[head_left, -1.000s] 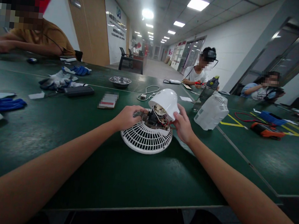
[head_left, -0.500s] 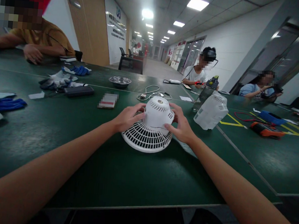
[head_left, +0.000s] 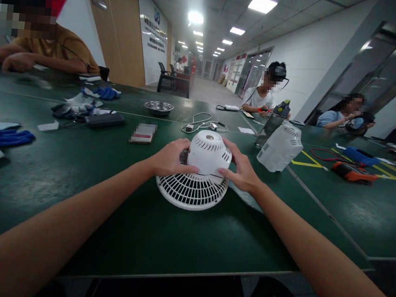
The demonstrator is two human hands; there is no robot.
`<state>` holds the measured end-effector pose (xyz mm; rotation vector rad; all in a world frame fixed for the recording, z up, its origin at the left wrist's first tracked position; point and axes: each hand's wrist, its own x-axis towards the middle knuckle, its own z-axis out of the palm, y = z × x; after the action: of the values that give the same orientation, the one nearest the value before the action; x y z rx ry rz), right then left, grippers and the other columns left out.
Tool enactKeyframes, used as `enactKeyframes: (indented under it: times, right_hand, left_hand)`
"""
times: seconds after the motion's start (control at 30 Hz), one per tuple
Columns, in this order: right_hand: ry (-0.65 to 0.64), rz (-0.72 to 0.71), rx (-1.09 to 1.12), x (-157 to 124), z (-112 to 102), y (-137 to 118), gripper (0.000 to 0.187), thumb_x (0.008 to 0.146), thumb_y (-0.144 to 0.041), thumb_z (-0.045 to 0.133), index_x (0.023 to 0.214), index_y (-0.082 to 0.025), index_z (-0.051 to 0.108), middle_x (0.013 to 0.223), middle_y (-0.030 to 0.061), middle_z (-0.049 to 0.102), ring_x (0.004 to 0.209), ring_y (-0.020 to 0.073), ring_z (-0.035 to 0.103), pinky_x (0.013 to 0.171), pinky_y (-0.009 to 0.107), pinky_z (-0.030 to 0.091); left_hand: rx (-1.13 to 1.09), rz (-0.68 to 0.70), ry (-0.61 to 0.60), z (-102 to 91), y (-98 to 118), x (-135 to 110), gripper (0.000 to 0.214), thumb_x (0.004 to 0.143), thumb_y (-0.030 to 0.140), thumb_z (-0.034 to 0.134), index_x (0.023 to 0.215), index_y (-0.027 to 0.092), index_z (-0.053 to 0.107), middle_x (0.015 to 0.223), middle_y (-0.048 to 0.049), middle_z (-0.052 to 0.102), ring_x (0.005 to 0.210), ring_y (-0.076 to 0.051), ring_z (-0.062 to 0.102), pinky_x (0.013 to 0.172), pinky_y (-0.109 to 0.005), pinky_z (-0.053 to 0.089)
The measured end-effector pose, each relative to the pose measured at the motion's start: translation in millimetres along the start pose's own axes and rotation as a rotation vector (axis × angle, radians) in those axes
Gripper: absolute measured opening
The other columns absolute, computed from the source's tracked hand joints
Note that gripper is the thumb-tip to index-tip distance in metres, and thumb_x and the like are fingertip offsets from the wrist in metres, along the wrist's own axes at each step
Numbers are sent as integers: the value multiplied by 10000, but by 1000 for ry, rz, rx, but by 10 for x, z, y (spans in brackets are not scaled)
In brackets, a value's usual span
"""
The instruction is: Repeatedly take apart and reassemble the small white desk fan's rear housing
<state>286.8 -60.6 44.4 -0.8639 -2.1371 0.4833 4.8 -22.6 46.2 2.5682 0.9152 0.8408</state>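
Note:
A white fan's motor housing (head_left: 208,154), rounded and vented, is held from both sides over its slotted grille (head_left: 188,192), which lies face down on the green table. My left hand (head_left: 174,158) grips the left side, thumb across the front of the housing. On the other side my right hand (head_left: 240,169) wraps the housing, its thumb near the lower front edge. A thin dark seam shows along the bottom of the housing between the two thumbs. The fingers behind the housing are partly hidden.
Right of the fan stand a white plastic part (head_left: 280,147) and a clear bottle (head_left: 270,129). Behind lie a cable (head_left: 200,120) and a metal bowl (head_left: 159,108). Blue gloves (head_left: 9,138) are at left, an orange-black meter (head_left: 353,173) at right. Several people sit around the table.
The housing has tilted slightly and the grille has shifted a little left and toward me. My left thumb has moved inward onto the front of the housing.

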Motion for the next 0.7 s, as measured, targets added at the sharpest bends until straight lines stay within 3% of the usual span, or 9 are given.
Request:
enactKeyframes:
  times: [0.2, 0.37, 0.7]
  right_hand:
    - [-23, 37, -14, 2, 22, 4, 842, 870, -542, 674, 1593, -327, 299, 1466, 110, 573, 1164, 362, 630, 1014, 652, 515]
    - [-38, 24, -63, 21, 31, 21, 976, 803, -526, 782, 1599, -310, 261, 1530, 128, 513, 1245, 377, 606, 1058, 635, 491]
    - [-25, -7, -127, 46, 34, -17, 965, 794, -503, 793, 1586, -294, 283, 1495, 137, 551, 1260, 395, 602, 1052, 640, 491]
  left_hand:
    - [9, -9, -20, 24, -26, 1, 716, 790, 601, 728, 1356, 182, 599, 1335, -181, 625, 1214, -373, 581, 1013, -555, 478]
    - [33, -39, -36, 22, 11, 11, 714, 794, 630, 713, 1337, 178, 610, 1330, -178, 619, 1193, -380, 585, 1000, -559, 477]
    - [28, -30, -43, 23, 23, 9, 710, 771, 628, 742, 1324, 195, 632, 1338, -163, 606, 1228, -386, 561, 1046, -586, 445]
